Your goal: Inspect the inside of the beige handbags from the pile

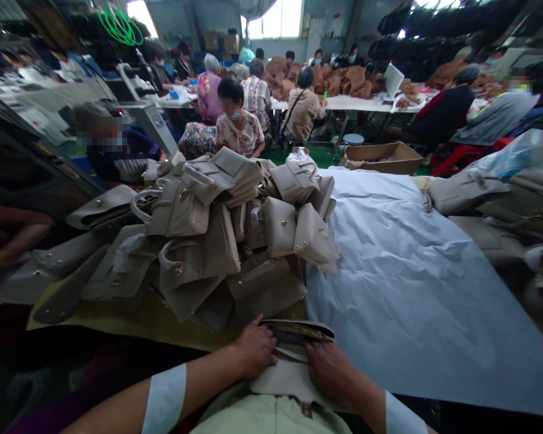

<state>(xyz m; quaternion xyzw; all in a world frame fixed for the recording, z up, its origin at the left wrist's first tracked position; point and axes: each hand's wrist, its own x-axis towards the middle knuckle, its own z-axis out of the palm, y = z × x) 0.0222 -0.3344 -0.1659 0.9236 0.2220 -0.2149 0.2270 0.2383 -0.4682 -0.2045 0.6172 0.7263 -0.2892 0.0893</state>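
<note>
A beige handbag (pixel 283 380) lies at the near table edge against my body, its mouth spread and the dark inside showing. My left hand (pixel 256 345) holds the left side of its opening, fingers bent over the edge. On the other side, my right hand (pixel 328 364) grips the bag, with its fingertips hidden beneath the rim. A gold-coloured clasp shows at the bag's near end. Just beyond my hands rises a large heap of similar beige handbags (pixel 199 253) with gold studs and wrapped handles.
Crinkled white sheeting (pixel 411 289) covers the table to the right, with more beige bags (pixel 470 190) at its far right. A co-worker's arm (pixel 15 235) is at far left. Behind the heap sit several people, a cardboard box (pixel 382 158) and brown material (pixel 344 78).
</note>
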